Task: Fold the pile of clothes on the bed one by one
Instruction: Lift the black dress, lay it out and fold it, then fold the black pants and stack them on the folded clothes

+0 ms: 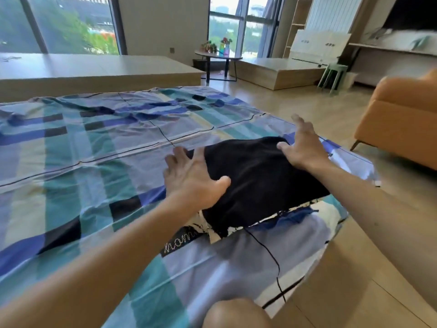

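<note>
Hands open, fingers spread: my left hand (pixel 194 183) flat on the 9 o'clock edge of the soft black folded garment (pixel 260 181), my right hand (pixel 300 147) at 1 o'clock. Garment lies at 4 o'clock on the rumpled plaid bed (pixel 94 150).

one wide-angle view from the person's head looks forward and down at the near right corner of the bed (pixel 71 166), quite close; the far windows (pixel 71 24) show at the top edge.

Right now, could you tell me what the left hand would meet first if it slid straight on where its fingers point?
The left hand, flat on the edge of the black garment, points away across the checked bedsheet. Probably only that sheet, up to its far edge.
</note>
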Available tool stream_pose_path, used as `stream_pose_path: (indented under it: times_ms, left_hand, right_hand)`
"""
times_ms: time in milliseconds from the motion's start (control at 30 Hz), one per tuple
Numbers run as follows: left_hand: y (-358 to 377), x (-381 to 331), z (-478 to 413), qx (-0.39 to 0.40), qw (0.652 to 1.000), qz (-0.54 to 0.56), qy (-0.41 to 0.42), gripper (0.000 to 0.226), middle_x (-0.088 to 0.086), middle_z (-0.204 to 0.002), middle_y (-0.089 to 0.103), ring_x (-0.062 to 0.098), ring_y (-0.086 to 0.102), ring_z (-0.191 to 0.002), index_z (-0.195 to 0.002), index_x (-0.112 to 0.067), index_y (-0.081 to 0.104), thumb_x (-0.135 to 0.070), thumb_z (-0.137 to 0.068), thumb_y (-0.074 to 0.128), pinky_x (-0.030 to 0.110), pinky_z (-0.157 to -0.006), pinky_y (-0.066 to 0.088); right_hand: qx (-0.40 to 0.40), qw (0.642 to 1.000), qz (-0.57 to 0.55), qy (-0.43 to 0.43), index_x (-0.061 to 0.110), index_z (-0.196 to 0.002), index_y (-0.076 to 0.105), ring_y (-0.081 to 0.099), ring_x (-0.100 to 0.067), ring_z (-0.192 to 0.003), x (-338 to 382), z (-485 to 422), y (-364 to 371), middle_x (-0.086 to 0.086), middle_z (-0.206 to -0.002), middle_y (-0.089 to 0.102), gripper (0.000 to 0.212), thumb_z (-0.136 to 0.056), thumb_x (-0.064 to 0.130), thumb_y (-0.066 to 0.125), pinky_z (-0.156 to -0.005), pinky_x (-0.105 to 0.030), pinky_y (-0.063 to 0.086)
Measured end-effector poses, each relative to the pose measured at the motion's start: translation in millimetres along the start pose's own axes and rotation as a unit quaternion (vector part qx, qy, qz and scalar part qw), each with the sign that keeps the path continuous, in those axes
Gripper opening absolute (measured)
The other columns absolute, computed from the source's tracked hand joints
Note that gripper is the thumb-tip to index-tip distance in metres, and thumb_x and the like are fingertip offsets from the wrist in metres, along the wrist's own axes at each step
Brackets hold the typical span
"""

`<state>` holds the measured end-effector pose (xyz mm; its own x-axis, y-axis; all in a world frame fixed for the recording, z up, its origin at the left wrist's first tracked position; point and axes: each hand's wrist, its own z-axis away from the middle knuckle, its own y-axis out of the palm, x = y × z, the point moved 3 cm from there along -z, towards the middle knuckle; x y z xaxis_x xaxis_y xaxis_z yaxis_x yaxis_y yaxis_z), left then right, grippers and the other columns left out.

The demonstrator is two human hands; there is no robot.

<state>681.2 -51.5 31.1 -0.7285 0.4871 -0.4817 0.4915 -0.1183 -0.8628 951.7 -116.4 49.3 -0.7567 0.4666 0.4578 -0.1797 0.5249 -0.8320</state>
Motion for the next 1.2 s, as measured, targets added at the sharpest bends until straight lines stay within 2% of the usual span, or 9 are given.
stream_pose_path:
  times_ms: [67,133,233,300,567,667,800,967,1200]
  left_hand:
    - [-9.4,-26.2,-12.1,-0.053,0.99,0.013,0.128,0.089,0.007,-0.149,0.026,0.031,0.021,-0.141,-0.151,-0.03,0.031,-0.068,-0.078,0.064,0.044,-0.115,0.027]
    - [3.2,-43.4,-26.8,0.016,0.981,-0.006,0.191,0.105,0.006,-0.163,0.012,0.032,0.005,-0.151,-0.158,-0.031,0.02,-0.08,-0.074,0.06,0.051,-0.122,0.017]
    - [43.8,-29.6,-41.6,0.156,0.967,-0.097,0.177,0.13,0.003,-0.168,-0.013,0.033,-0.018,-0.153,-0.16,-0.034,-0.002,-0.095,-0.059,0.053,0.059,-0.122,-0.004]
    - [69.6,-8.2,-40.3,0.191,0.965,-0.099,0.153,0.138,-0.003,-0.167,-0.018,0.033,-0.02,-0.152,-0.158,-0.039,-0.009,-0.098,-0.052,0.056,0.059,-0.122,-0.005]
    - [65.4,3.6,-29.6,0.16,0.974,-0.049,0.156,0.139,-0.007,-0.168,-0.011,0.027,-0.012,-0.155,-0.16,-0.034,-0.001,-0.092,-0.053,0.065,0.055,-0.125,0.004]
    - [24.7,17.0,-14.4,0.128,0.977,0.003,0.173,0.12,0.0,-0.168,0.011,0.024,0.01,-0.155,-0.161,-0.026,0.013,-0.078,-0.068,0.07,0.046,-0.124,0.017]
    - [-37.4,69.5,21.2,0.05,0.984,0.073,0.153,0.095,-0.002,-0.156,0.039,0.02,0.039,-0.141,-0.155,-0.025,0.029,-0.055,-0.079,0.077,0.035,-0.114,0.033]
    - [-119.5,145.3,84.5,-0.04,0.992,0.065,0.098,0.079,-0.008,-0.149,0.048,0.01,0.044,-0.135,-0.149,-0.028,0.04,-0.048,-0.082,0.077,0.021,-0.109,0.032]
    - [-202.5,248.3,171.6,-0.101,0.994,0.032,-0.004,0.061,-0.011,-0.136,0.055,0.007,0.052,-0.125,-0.136,-0.029,0.053,-0.053,-0.082,0.07,0.032,-0.105,0.043]
  right_hand:
    - [0.05,0.993,-0.034,-0.105,0.023,-0.156,0.027,0.027,-0.024,-0.147,24.4,6.4,5.9,-0.008,-0.159,0.029,0.076,-0.093,0.045,0.064,-0.12,-0.038,0.021]
    - [0.147,0.98,0.018,-0.134,0.03,-0.158,0.025,0.011,-0.017,-0.154,25.6,8.3,22.8,-0.001,-0.166,0.016,0.076,-0.094,0.062,0.051,-0.125,-0.044,0.007]
    - [0.221,0.968,0.069,-0.095,0.04,-0.157,0.018,0.0,-0.011,-0.154,-2.5,14.3,44.5,0.005,-0.168,0.007,0.093,-0.079,0.089,0.025,-0.124,-0.05,-0.004]
    - [0.226,0.97,0.056,-0.071,0.045,-0.157,0.015,0.0,-0.008,-0.154,-20.6,21.6,55.5,0.01,-0.168,0.008,0.1,-0.07,0.094,0.017,-0.124,-0.05,-0.003]
    - [0.226,0.969,0.078,-0.067,0.044,-0.157,0.015,0.003,-0.009,-0.154,-17.6,28.1,54.0,0.012,-0.167,0.011,0.099,-0.072,0.094,0.016,-0.124,-0.052,0.001]
    - [0.199,0.976,0.05,-0.072,0.034,-0.158,0.021,0.015,-0.015,-0.153,11.3,28.3,35.3,0.006,-0.166,0.021,0.085,-0.088,0.08,0.032,-0.124,-0.053,0.004]
    - [0.111,0.98,-0.094,-0.138,0.034,-0.155,0.029,0.035,-0.021,-0.145,87.6,53.6,25.1,0.0,-0.157,0.041,0.075,-0.09,0.054,0.063,-0.119,-0.042,0.028]
    - [0.177,0.921,-0.274,-0.215,0.031,-0.153,0.035,0.049,-0.011,-0.134,200.9,104.5,58.9,0.002,-0.15,0.048,0.075,-0.089,0.04,0.072,-0.113,-0.039,0.039]
    - [0.253,0.848,-0.377,-0.275,0.026,-0.143,0.048,0.056,-0.006,-0.127,331.5,188.0,120.2,0.004,-0.139,0.058,0.062,-0.088,0.03,0.075,-0.109,-0.034,0.045]
